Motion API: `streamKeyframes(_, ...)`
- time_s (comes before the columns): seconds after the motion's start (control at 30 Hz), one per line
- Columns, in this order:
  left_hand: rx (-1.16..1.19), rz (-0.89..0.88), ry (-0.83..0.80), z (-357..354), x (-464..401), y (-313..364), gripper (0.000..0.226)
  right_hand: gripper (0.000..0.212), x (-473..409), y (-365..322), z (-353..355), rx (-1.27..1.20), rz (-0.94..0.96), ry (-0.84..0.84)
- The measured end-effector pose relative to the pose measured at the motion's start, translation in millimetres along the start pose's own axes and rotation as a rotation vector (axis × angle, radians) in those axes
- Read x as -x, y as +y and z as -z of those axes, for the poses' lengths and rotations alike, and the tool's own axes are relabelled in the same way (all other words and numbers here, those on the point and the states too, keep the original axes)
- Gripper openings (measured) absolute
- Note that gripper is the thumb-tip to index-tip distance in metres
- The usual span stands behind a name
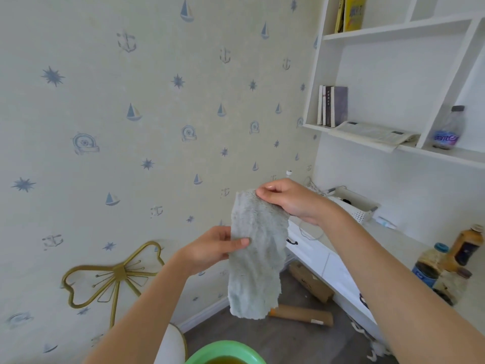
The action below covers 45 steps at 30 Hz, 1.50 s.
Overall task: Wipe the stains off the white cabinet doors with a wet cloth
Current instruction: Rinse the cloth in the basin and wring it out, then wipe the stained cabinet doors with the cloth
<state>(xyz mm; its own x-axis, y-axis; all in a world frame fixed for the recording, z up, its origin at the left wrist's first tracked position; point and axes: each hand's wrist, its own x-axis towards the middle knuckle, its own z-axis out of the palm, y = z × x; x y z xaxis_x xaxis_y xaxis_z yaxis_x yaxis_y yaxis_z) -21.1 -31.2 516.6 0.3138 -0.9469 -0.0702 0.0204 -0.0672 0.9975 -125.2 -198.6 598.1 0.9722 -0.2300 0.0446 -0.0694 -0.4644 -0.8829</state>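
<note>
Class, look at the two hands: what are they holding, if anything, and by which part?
Both hold one grey cloth: the right hand pinches its top corner, the left hand grips its left edge, midway down.

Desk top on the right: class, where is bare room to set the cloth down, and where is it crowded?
Bare desk top lies between the white basket and the bottles. It is crowded at both of those ends.

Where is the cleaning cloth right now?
In the head view the grey cloth hangs mid-frame in the air, pinched at its top by the right hand and at its left edge by the left hand, above the green basin.
</note>
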Motion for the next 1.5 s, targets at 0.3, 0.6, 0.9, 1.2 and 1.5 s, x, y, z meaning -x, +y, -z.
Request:
streamKeyframes(0.3,0.534,-0.007,0.165,-33.4,-14.1,22.0,0.028,0.062,19.7,58.1,-8.7,-1.099,-0.487,0.408)
streamKeyframes(0.6,0.386,0.217,0.289,-26.4,-15.3,34.6,0.030,0.052,32.7,54.7,-19.0,-0.724,-0.538,0.078)
streamKeyframes(0.9,0.166,0.335,0.288,-27.6,-35.2,43.3,0.017,0.037,41.2,49.8,-21.1,-0.356,-0.299,0.586)
streamKeyframes(1.2,-0.114,-0.093,0.205,-98.0,-67.5,53.0,0.029,0.004,126.3,36.4,6.0,0.020,-0.344,1.011)
streamKeyframes(1.5,-0.421,-0.292,-0.487,-247.2,-63.7,88.5,0.031,0.040,300.2,-7.3,29.4,0.314,-0.616,1.194)
